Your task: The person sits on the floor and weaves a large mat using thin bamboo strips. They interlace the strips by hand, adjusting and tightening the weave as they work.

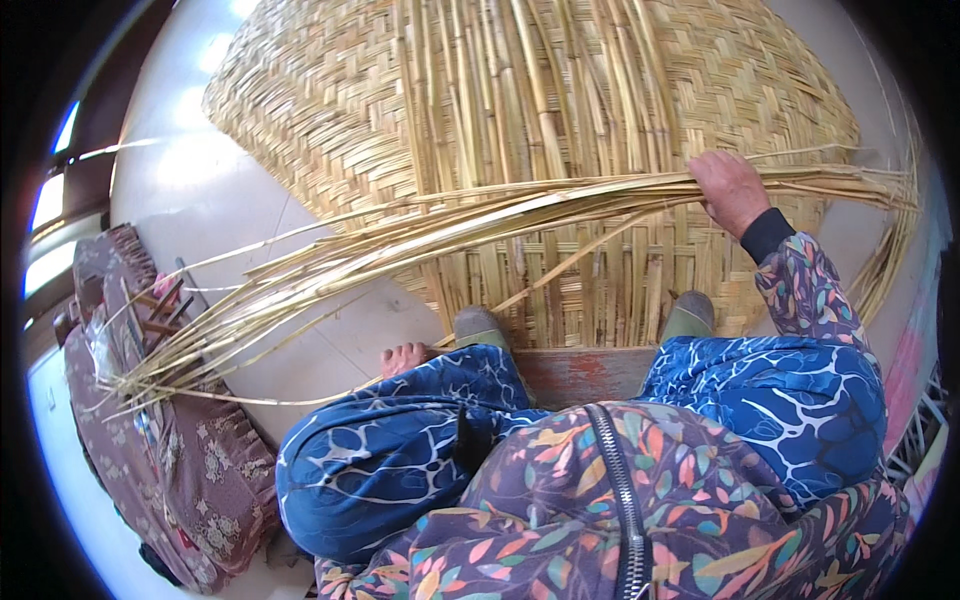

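My right hand (728, 190) is closed around a long bundle of split reed strips (480, 215), near the bundle's right end. The pale yellow bundle lies across the woven reed mat (310, 110) and fans out toward the left. Beside my left knee, my left hand (403, 358) is partly hidden; its fingers curl around a single reed strip (560, 268). That strip slants up from the hand to the bundle, and a thin length bends away to the left. Several upright reed strips (545, 80) stand out lengthwise along the mat's middle.
My shoes (688, 315) rest at the mat's near edge, by a worn reddish board (585, 376). At the left, a brown flowered cloth (215, 450) covers something under the strips' far ends. More loose strips (893, 255) hang at the right. The floor (165, 215) is pale and shiny.
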A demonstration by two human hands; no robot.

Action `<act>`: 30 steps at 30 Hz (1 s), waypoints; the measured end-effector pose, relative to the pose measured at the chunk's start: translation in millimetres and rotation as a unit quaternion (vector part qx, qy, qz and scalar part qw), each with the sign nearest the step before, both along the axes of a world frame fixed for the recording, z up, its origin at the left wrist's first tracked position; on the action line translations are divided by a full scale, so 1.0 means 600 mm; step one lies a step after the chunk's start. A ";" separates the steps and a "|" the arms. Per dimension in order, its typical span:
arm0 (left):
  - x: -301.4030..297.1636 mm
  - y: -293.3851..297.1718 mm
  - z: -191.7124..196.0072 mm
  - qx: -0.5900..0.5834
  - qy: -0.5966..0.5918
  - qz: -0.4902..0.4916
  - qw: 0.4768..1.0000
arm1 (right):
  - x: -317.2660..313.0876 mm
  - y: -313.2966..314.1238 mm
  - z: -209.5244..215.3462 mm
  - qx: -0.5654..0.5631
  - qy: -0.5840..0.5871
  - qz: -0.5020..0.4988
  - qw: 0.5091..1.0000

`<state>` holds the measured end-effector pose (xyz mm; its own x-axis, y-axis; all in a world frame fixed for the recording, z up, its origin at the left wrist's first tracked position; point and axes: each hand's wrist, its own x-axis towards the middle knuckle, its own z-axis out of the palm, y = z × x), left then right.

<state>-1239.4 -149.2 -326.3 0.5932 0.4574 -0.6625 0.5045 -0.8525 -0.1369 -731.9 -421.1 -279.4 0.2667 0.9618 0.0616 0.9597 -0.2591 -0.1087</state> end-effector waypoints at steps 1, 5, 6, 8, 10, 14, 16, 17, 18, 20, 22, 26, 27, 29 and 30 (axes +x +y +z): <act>-0.010 -0.001 -0.007 0.015 -0.019 -0.010 1.000 | 0.000 0.002 -0.001 -0.011 -0.001 0.000 1.000; -0.029 0.014 -0.017 0.093 -0.126 -0.077 0.985 | 0.007 -0.004 -0.036 -0.054 0.018 0.012 0.998; -0.030 0.019 -0.026 0.122 -0.153 -0.090 0.977 | 0.009 -0.013 -0.050 -0.068 0.029 0.018 0.997; -0.033 0.054 -0.032 0.222 -0.205 -0.046 0.952 | -0.006 -0.017 -0.061 -0.086 0.038 0.024 0.995; 0.001 0.090 -0.014 0.240 -0.216 -0.055 0.945 | -0.015 -0.027 -0.065 -0.096 0.040 0.016 0.994; 0.069 0.128 0.056 0.273 -0.291 -0.035 0.916 | -0.010 -0.028 -0.027 -0.041 0.021 0.000 0.999; 0.085 0.158 0.091 0.308 -0.335 0.001 0.890 | -0.010 -0.020 0.022 -0.003 -0.008 -0.008 1.000; 0.094 0.164 0.122 0.334 -0.346 0.008 0.877 | -0.015 -0.022 0.049 0.006 -0.024 -0.015 1.000; 0.081 0.166 0.176 0.378 -0.366 -0.002 0.851 | -0.031 -0.016 0.035 0.036 -0.018 -0.014 0.999; 0.130 0.170 0.193 0.373 -0.474 -0.023 0.797 | -0.042 -0.059 0.100 -0.002 -0.061 -0.048 0.997; 0.149 0.158 0.191 0.353 -0.449 -0.044 0.820 | -0.052 -0.107 0.114 -0.033 -0.053 -0.071 0.996; 0.118 0.154 0.108 0.178 -0.307 -0.085 0.931 | -0.096 -0.184 -0.009 -0.159 0.075 -0.091 0.980; 0.111 0.144 0.089 0.117 -0.277 -0.068 0.951 | -0.106 -0.183 -0.016 -0.157 0.078 -0.079 0.981; 0.075 0.140 0.090 0.062 -0.213 -0.039 0.974 | -0.119 -0.153 -0.024 -0.153 0.090 -0.042 0.983; 0.061 0.137 0.094 0.060 -0.191 -0.025 0.979 | -0.118 -0.138 -0.023 -0.157 0.089 -0.024 0.983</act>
<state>-1202.5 -67.1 -270.0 0.8110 0.4820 -0.3315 0.4962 -0.8669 -0.0465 -802.7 -504.0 -293.2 0.2921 0.9120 -0.2881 0.9185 -0.3515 -0.1814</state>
